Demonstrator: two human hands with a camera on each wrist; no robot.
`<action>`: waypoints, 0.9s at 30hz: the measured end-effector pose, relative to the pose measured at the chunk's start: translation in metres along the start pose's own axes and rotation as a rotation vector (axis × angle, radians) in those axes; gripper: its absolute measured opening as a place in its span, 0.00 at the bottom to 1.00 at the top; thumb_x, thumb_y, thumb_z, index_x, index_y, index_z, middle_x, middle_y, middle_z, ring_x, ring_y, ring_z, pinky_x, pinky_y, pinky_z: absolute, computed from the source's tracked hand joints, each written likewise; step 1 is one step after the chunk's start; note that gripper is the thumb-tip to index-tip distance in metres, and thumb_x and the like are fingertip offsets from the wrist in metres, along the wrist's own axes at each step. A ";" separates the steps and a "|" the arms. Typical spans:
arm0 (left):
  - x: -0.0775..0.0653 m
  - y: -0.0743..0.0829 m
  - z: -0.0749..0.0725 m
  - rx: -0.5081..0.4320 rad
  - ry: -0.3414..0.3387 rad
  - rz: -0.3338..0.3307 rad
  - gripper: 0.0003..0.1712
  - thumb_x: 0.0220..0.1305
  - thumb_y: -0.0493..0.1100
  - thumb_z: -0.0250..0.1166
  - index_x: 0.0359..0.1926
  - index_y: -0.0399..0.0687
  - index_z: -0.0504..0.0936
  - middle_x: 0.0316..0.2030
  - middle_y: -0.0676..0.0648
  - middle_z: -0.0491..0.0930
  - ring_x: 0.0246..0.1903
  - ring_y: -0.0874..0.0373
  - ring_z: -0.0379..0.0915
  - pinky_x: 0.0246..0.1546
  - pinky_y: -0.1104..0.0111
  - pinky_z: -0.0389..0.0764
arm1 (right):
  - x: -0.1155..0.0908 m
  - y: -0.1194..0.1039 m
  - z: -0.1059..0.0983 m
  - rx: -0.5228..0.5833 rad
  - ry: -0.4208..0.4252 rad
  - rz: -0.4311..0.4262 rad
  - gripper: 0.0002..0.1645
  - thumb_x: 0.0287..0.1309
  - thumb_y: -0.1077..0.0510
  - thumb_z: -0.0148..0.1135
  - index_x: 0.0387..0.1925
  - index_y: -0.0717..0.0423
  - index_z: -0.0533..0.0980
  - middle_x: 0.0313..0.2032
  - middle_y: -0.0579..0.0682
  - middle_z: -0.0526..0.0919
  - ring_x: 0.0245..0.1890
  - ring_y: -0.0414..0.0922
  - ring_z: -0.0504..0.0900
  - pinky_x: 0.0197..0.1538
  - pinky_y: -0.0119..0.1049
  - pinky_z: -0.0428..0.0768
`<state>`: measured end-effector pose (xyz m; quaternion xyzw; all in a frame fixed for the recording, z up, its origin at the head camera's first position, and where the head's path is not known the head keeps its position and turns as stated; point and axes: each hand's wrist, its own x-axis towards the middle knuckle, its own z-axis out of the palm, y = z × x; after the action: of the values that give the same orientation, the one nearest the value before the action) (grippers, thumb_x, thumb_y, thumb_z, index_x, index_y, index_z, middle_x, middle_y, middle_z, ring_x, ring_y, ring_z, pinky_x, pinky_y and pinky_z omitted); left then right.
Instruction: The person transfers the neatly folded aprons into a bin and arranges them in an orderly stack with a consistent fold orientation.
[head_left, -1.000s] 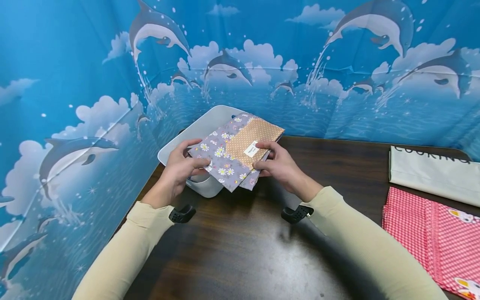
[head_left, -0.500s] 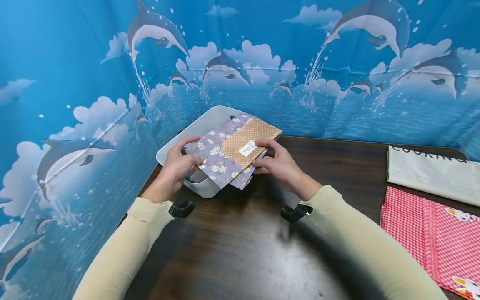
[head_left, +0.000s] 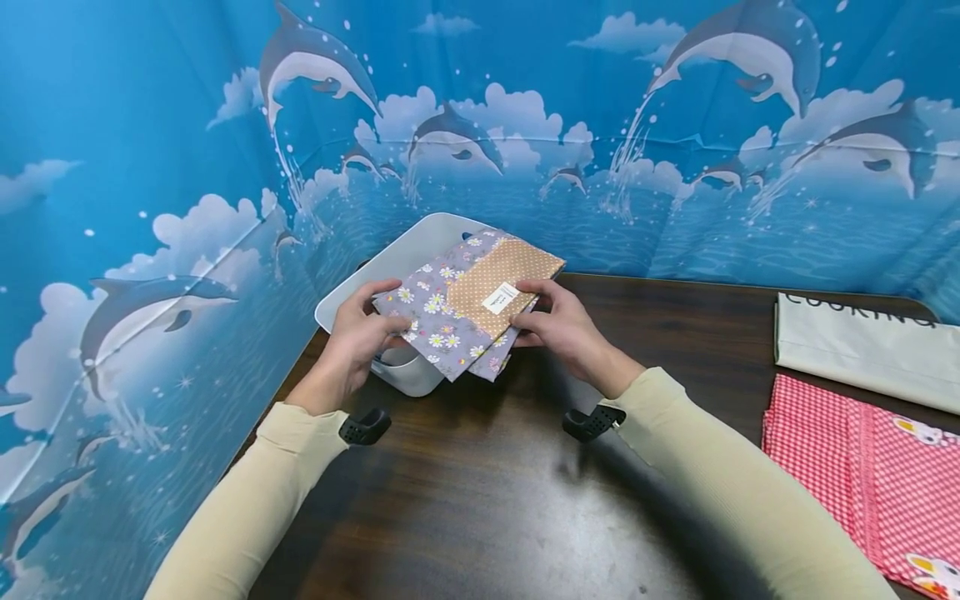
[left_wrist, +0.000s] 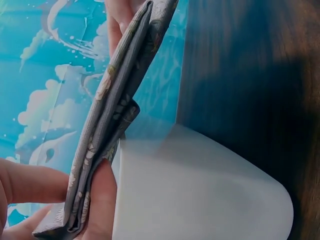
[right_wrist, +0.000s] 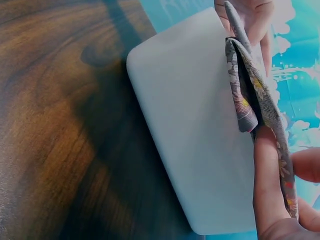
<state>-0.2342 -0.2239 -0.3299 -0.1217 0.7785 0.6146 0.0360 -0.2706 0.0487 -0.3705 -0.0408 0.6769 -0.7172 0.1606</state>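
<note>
A folded grey-purple daisy-print cloth [head_left: 450, 312] with a tan polka-dot patch and a white label is held over the white plastic bin [head_left: 411, 379]. My left hand [head_left: 354, 340] pinches its left edge between thumb and fingers. At the right edge, near the label, my right hand [head_left: 564, 333] pinches it too. Several stacked layers of the cloth [left_wrist: 105, 115] show edge-on in the left wrist view. One lower fold hangs slightly apart in the right wrist view, beside the bin wall [right_wrist: 190, 130]. The cloth hides much of the bin's inside.
To the right on the dark wooden table [head_left: 480, 500] lie a folded cream cloth [head_left: 862, 346] lettered "COOKING" and a folded red-checked cloth [head_left: 840, 467] with rabbit prints. A blue dolphin curtain [head_left: 637, 192] hangs behind and along the left.
The cloth has shifted slightly left and tilted a little in my hands. Both hands keep their pinch on it; the bin and the other cloths have stayed put.
</note>
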 end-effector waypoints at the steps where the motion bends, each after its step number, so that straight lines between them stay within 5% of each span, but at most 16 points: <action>1: 0.000 0.000 0.000 -0.006 0.008 0.004 0.41 0.69 0.27 0.62 0.81 0.51 0.67 0.61 0.43 0.71 0.46 0.56 0.80 0.45 0.67 0.90 | 0.001 -0.001 0.001 -0.008 0.000 -0.001 0.39 0.67 0.73 0.59 0.78 0.59 0.65 0.60 0.62 0.72 0.41 0.45 0.84 0.41 0.35 0.90; 9: -0.001 0.001 0.000 -0.034 0.084 0.056 0.38 0.68 0.25 0.62 0.77 0.50 0.72 0.66 0.41 0.70 0.47 0.54 0.79 0.42 0.67 0.90 | 0.008 -0.006 0.007 -0.054 0.033 0.000 0.40 0.65 0.76 0.57 0.77 0.59 0.66 0.64 0.65 0.72 0.49 0.51 0.85 0.43 0.36 0.90; 14: -0.001 0.001 0.001 -0.047 0.110 0.079 0.37 0.68 0.24 0.62 0.76 0.49 0.74 0.69 0.40 0.69 0.45 0.54 0.78 0.35 0.69 0.88 | 0.009 -0.006 0.011 -0.039 0.043 -0.003 0.38 0.66 0.73 0.58 0.77 0.59 0.67 0.61 0.63 0.72 0.44 0.49 0.85 0.39 0.35 0.90; 23: 0.000 -0.006 -0.001 -0.015 0.033 0.086 0.43 0.67 0.27 0.67 0.80 0.52 0.67 0.68 0.37 0.67 0.42 0.56 0.82 0.36 0.66 0.91 | 0.009 -0.001 0.015 -0.069 0.028 0.009 0.37 0.69 0.70 0.62 0.76 0.56 0.64 0.66 0.63 0.70 0.47 0.51 0.84 0.35 0.34 0.89; 27: 0.001 -0.009 -0.001 -0.008 0.031 0.096 0.44 0.66 0.25 0.65 0.80 0.52 0.67 0.69 0.37 0.67 0.43 0.54 0.81 0.35 0.66 0.91 | 0.009 0.001 0.016 -0.078 0.013 0.023 0.40 0.68 0.73 0.61 0.77 0.53 0.64 0.70 0.62 0.68 0.54 0.53 0.83 0.44 0.41 0.91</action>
<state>-0.2330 -0.2269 -0.3382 -0.0938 0.7815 0.6168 -0.0062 -0.2746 0.0311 -0.3715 -0.0346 0.7057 -0.6888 0.1627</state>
